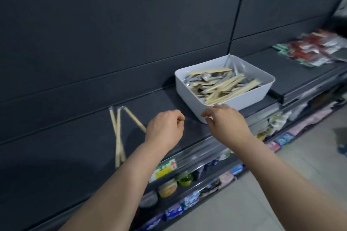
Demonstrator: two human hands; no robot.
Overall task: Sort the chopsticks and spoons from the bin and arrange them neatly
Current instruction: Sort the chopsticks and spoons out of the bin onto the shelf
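Red packets [315, 48] beyond white bin [188, 96]

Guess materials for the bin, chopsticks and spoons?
Bin: likely plastic, matte pale grey-white, one-piece moulded look with rounded corners. Chopsticks: probably wood or bamboo, pale tan and dull, no sheen. Spoons: metal, perhaps steel, with shiny grey bowls that catch the light.
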